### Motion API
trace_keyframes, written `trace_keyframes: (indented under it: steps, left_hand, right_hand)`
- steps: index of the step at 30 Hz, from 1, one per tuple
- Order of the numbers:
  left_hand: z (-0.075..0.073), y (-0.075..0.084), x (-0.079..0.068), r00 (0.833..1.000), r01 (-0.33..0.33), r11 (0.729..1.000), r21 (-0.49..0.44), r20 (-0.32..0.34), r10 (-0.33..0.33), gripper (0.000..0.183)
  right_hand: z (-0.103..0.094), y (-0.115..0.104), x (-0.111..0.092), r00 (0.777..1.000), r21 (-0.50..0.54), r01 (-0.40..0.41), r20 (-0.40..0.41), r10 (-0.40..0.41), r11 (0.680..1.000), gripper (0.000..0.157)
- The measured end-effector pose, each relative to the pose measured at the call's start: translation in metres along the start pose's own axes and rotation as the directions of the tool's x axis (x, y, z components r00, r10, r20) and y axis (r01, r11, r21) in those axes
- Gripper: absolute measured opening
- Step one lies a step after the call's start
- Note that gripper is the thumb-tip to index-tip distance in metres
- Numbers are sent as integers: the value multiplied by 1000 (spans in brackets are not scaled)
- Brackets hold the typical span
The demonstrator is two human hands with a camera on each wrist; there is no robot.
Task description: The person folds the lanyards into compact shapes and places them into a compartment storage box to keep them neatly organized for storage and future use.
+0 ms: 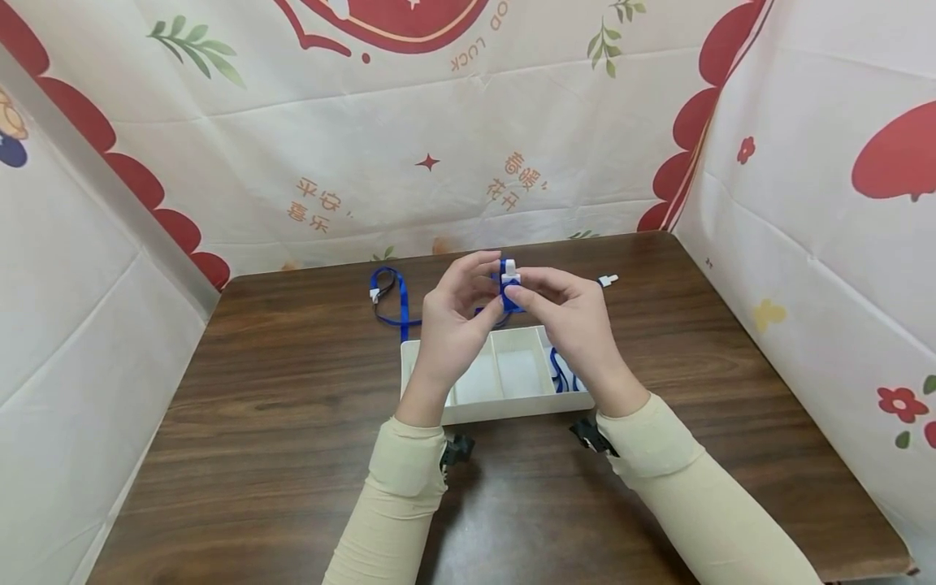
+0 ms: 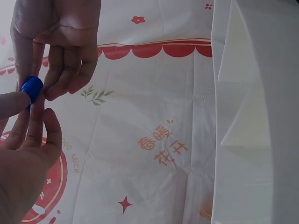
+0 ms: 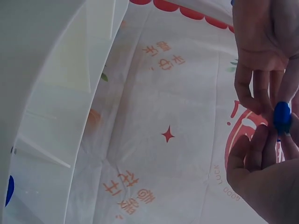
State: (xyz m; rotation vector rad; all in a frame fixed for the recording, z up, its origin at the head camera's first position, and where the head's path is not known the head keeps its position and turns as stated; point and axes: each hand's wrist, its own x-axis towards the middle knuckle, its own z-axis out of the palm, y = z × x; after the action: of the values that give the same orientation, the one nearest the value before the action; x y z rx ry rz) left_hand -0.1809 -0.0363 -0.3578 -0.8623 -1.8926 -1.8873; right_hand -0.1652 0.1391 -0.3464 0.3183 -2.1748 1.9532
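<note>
Both hands are raised over the back part of a white divided tray (image 1: 515, 406), fingertips meeting. Between them is a blue lanyard strap (image 1: 513, 294) with a white plastic clip (image 1: 510, 270) at its upper end. My left hand (image 1: 455, 318) pinches the strap from the left, thumb low and fingers behind. From the right, thumb and fingertips of my right hand (image 1: 581, 325) pinch it just below the clip. In the left wrist view the blue strap (image 2: 32, 87) looks bunched or rolled into a short bundle; fingers cover part of the blue bundle (image 3: 282, 116) in the right wrist view.
Blue lanyards (image 1: 561, 372) lie in the tray's right compartment. Behind the tray on the left, a blue strap (image 1: 405, 305) loops over the wooden table (image 1: 292, 406) with a white clip (image 1: 375, 294). Another white clip (image 1: 608, 280) lies at the back right. Printed cloth walls (image 1: 409, 162) enclose the table.
</note>
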Motion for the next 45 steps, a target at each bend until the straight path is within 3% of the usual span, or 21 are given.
trace_keyframes:
  steps: [9, 17, 20, 23, 27, 31, 36, 45]
  left_hand:
    - [2, 0, 1, 1000, 13, 1000, 23, -19, -12, 47]
    - [6, 0, 1, 1000, 1, 1000, 19, -29, -1, 43]
    - [6, 0, 0, 1000, -1, 1000, 1, -23, 1, 43]
    - [4, 1, -1, 1000, -8, 1000, -13, -18, 8, 43]
    - [3, 2, -2, 1000, -21, 999, -43, -1, 21, 43]
    - [2, 2, -3, 1000, 0, 993, -121, 19, 2, 46]
    - [1, 2, -3, 998, 58, 975, -214, 41, -51, 50]
    - [0, 5, -3, 991, 79, 992, -101, 115, -67, 53]
  right_hand:
    - [5, 3, -2, 992, -44, 86, -89, -90, 995, 28]
    - [11, 1, -5, 946, -242, 221, -181, -267, 945, 29]
    - [9, -3, -4, 962, -246, 184, -154, -226, 952, 29]
    - [3, -8, -2, 992, -214, 59, -96, -81, 975, 34]
    - [-5, -12, 1, 997, -173, -77, 0, 78, 982, 39]
    - [-10, -11, 4, 997, -124, -23, 66, 31, 992, 30]
    - [-10, -5, 3, 995, -131, 82, 72, -73, 988, 21]
    - [-13, 0, 1, 990, -244, 135, 66, -123, 960, 19]
